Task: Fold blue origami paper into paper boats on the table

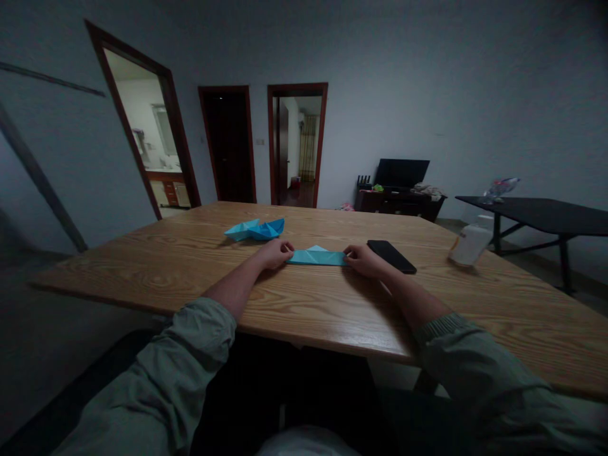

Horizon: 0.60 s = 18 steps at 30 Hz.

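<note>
A light blue sheet of folded paper (317,257) lies low over the wooden table, a long band with a small pale peak rising at its middle. My left hand (275,254) pinches its left end between thumb and fingers. At the opposite end, my right hand (363,260) grips the paper the same way. Beyond my left hand sit two folded paper boats, one light blue (241,230) and one deeper blue (268,229), touching each other. A black phone (391,256) rests flat just past my right hand.
The wooden table (190,266) spreads around my hands, its near edge just before my body. A white bottle (470,244) stands toward the right. Farther off are a black table (541,212), a television (403,172) on a dark cabinet, and several doorways.
</note>
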Tool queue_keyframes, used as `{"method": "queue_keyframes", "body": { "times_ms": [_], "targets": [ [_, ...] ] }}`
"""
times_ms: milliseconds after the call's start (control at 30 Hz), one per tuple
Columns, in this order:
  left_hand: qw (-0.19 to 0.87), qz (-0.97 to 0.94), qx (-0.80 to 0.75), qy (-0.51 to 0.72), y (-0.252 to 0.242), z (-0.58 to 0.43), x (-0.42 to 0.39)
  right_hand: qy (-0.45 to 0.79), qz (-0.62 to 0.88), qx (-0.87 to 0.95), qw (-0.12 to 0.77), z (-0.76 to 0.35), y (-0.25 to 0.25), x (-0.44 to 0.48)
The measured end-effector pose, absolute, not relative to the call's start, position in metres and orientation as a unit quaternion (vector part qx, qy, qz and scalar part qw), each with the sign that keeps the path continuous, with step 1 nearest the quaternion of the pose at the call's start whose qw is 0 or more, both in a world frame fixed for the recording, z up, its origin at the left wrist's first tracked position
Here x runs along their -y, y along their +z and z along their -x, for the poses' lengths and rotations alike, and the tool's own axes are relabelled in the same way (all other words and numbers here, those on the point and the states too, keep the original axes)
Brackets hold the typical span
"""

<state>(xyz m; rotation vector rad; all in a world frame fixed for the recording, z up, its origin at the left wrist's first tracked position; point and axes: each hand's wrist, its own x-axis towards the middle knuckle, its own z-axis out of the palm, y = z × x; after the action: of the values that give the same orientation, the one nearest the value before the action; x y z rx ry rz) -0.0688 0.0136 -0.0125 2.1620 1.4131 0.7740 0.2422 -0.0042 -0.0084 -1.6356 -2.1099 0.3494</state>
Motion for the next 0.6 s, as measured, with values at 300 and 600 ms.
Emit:
{"method": "queue_keyframes", "body": {
  "times_ms": [300,600],
  "targets": [
    [0.128,-0.823,-0.498,0.24,-0.012,0.067,-0.01,0.132,0.609,0.747,0.232,-0.242,-0.008,0.003],
    [-0.015,-0.862,-0.467,0.195,-0.011,0.052,0.002,0.049,0.618,0.762,0.189,-0.238,-0.01,0.005]
  ]
}}
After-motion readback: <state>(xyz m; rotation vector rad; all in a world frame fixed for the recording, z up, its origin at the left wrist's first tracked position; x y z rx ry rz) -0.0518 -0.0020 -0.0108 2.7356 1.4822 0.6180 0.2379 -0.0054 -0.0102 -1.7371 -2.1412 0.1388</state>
